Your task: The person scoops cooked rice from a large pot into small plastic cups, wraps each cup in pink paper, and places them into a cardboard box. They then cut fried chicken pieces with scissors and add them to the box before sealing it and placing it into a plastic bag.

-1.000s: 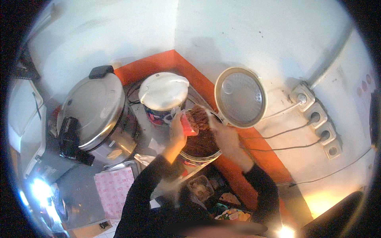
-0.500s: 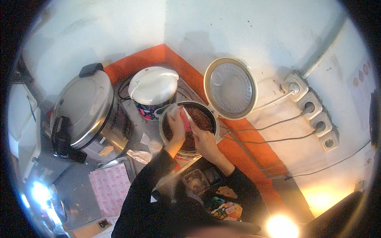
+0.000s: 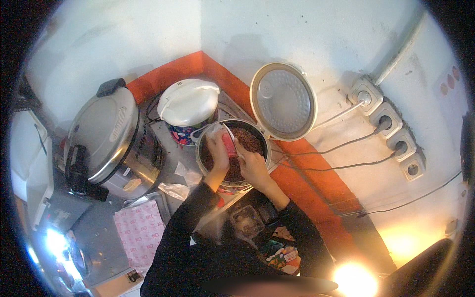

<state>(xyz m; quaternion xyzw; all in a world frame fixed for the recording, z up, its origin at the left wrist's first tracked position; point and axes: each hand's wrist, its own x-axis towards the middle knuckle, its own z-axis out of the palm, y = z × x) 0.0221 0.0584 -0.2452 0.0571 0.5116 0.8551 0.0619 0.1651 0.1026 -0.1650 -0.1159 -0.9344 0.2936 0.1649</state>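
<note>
An open rice cooker [image 3: 267, 157] stands in the middle, its inner pot holding reddish-brown grains [image 3: 247, 138]. Over the pot, my left hand [image 3: 217, 152] is closed round a pink-red item with clear plastic about it [image 3: 228, 143]; its exact kind is unclear. My right hand [image 3: 256, 169] grips a slim white utensil [image 3: 230, 131], whose edge lies against the pink-red item. The fingers of both hands partly hide these things. The cooker's round lid [image 3: 287, 101] is hinged up and leans toward the wall.
Behind to the left stands a smaller white-lidded rice cooker [image 3: 188, 101]; farther left is a large steel cooker [image 3: 104, 133]. Pink patterned paper [image 3: 139, 232] lies on the grey counter. A clear tub [image 3: 246, 221] sits near my arms. Cords run to wall sockets [image 3: 386, 123].
The whole view has shifted slightly. Both hands stay over the pot with the same things in them, and the right hand sits a little lower along the utensil.
</note>
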